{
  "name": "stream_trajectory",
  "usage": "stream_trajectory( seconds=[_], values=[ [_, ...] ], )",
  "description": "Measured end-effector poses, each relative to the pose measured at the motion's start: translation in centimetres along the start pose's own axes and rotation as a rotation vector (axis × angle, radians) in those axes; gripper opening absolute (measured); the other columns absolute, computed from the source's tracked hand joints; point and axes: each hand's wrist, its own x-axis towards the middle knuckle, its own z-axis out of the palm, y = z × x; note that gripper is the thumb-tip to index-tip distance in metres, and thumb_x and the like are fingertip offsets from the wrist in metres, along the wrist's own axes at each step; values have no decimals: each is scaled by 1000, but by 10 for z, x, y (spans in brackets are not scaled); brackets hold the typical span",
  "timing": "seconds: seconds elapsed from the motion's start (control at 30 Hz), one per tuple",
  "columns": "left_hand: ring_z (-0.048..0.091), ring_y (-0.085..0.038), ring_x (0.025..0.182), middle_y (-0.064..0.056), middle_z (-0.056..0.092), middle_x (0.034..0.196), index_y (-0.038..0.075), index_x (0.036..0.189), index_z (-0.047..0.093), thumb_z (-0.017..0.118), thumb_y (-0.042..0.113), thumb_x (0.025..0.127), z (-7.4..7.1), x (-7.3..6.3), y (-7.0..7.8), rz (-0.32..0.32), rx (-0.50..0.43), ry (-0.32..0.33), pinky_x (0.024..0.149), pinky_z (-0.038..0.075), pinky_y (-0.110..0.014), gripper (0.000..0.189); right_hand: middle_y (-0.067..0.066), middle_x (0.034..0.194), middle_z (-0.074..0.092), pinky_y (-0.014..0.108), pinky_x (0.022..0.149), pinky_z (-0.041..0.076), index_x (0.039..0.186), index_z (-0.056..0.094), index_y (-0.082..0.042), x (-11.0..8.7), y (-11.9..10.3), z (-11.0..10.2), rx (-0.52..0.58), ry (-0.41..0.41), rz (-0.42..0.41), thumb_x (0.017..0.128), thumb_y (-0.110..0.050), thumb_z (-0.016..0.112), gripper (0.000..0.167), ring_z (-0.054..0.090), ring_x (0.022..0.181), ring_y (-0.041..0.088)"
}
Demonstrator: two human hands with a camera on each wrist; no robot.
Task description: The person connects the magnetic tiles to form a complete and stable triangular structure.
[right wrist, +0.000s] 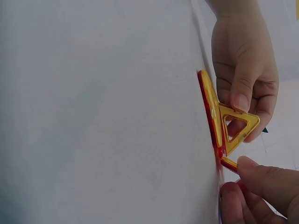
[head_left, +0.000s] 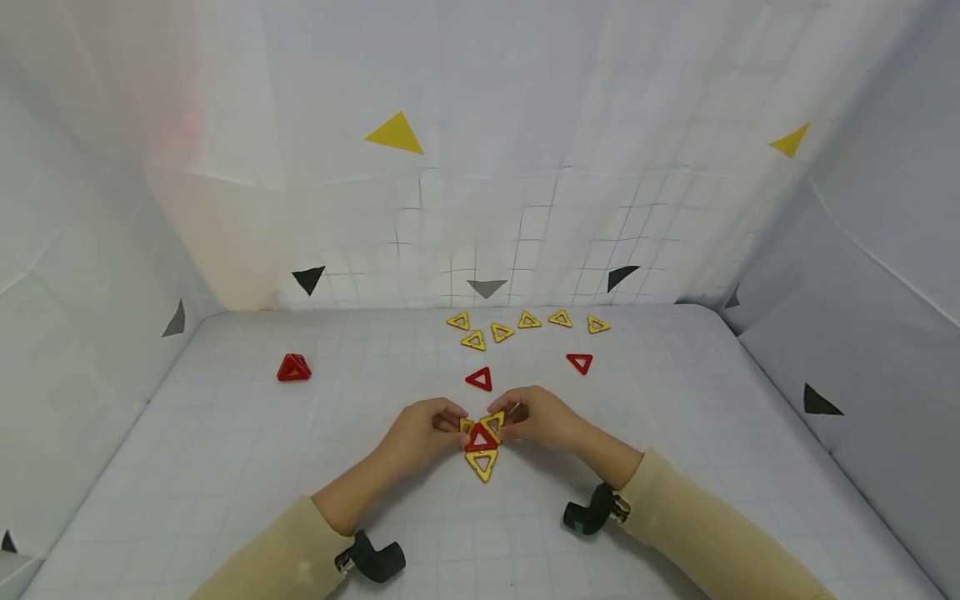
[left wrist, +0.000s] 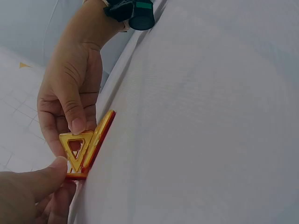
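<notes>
Between the two hands lies a red triangular magnetic tile (head_left: 481,447), with yellow triangular tiles along its three sides. My left hand (head_left: 426,433) pinches the left yellow tile (head_left: 465,427) between thumb and fingers; this tile stands raised in the right wrist view (right wrist: 224,106). My right hand (head_left: 542,418) pinches the right yellow tile (head_left: 491,416), seen upright in the left wrist view (left wrist: 84,136). Nearest the person, the third yellow tile (head_left: 472,463) meets the red tile's near edge, with neither hand on it. Fingers partly cover the left tile in the head view.
A small red pyramid (head_left: 294,369) stands to the left. Beyond the hands are two loose red tiles, one near the middle (head_left: 480,379) and one to the right (head_left: 580,358). Several yellow tiles (head_left: 474,341) lie toward the table's back edge. White cloth walls surround the table.
</notes>
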Motion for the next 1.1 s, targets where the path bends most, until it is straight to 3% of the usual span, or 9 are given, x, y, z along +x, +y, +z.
stream_trajectory(
  seconds=[0.3,0.8,1.1],
  values=[
    [68,-10,88,3,72,98,10,111,72,79,18,87,4,-2,1,-3,-30,6,81,56,-31,26,-4,94,70,28,76,56,116,73,-11,-1,1,5,28,13,6,85,-10,80,32,65,85,14],
    [69,-11,98,3,73,104,9,115,71,76,16,90,10,-5,0,24,-54,-3,87,55,-33,27,3,107,72,30,79,56,119,73,-8,-3,2,5,106,-16,-20,87,-9,78,32,67,93,16],
    [68,-11,97,3,73,103,9,113,72,76,16,90,11,-5,1,35,-48,14,86,55,-33,25,3,105,73,32,82,56,116,73,-7,-3,0,8,127,-11,-12,85,-10,80,31,68,94,16]
  ],
)
